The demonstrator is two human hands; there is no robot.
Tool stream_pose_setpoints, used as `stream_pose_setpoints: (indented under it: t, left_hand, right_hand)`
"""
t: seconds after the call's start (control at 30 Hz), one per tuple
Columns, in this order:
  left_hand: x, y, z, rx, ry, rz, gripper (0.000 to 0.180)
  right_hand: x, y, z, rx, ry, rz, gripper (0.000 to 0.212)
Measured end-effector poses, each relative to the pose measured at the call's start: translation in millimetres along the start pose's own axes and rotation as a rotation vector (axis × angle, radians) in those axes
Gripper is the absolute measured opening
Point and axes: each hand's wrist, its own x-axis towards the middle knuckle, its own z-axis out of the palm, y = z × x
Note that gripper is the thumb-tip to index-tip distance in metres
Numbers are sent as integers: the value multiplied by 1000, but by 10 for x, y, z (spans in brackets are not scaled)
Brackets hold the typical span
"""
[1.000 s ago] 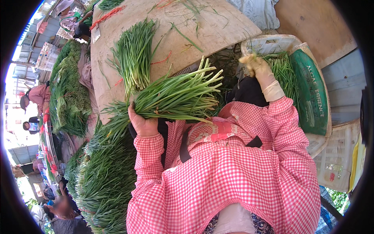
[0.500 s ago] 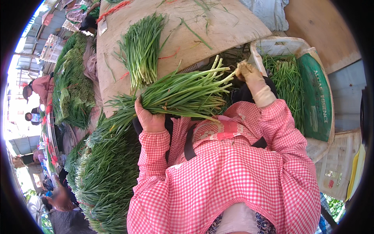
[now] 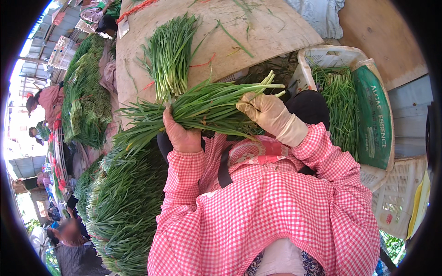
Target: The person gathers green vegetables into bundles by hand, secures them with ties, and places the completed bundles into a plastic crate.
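A loose bunch of green chives (image 3: 207, 103) lies across in front of me, leaf tips to the left and pale stem ends to the right. My left hand (image 3: 180, 131), bare, grips it near the leafy end, thumb on top and fingers hidden beneath. My right hand (image 3: 271, 115) wears a whitish glove with yellow-stained fingertips. Its fingers are bent and pinched against the chives close to the stem ends. Another bunch of chives (image 3: 172, 53) rests on the wooden board (image 3: 258, 41) just beyond, stems toward me.
A big heap of chives (image 3: 129, 207) rises at my left. To the right stands a white crate (image 3: 331, 54) holding more chives, with a green panel (image 3: 370, 115) inside. Red string (image 3: 202, 63) and stray leaves lie on the board. Other people work at the far left.
My right hand has come left from beyond the stem ends onto the bunch. My left hand keeps its grip, and the bunch has shifted only slightly.
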Motion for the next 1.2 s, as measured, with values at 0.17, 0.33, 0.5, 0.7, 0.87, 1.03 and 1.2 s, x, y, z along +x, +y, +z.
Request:
stream_pose_setpoints:
  t: [0.17,0.33,0.5,0.7,0.87,1.03,1.2]
  left_hand:
    - [34,110,28,134,-77,29,33]
    - [73,264,253,31,-23,154,34]
    - [194,476,276,-18,-89,201,32]
    - [160,463,418,-2,-74,227,30]
    - [139,346,476,-5,-83,182,30]
    - [132,464,422,11,-138,160,34]
    - [193,496,488,34,-78,255,35]
  right_hand:
    - [-109,86,-85,374,26,-207,28]
    - [-262,248,-734,51,208,111,27]
    - [-373,151,-1348,-975,192,682,27]
    - [-201,-329,-778,-192,-107,239,36]
    - [192,-63,-171,498,-18,297,41]
    - [252,154,-517,1032,-60,377,18]
    - [54,527,-939,1317,441,383,20]
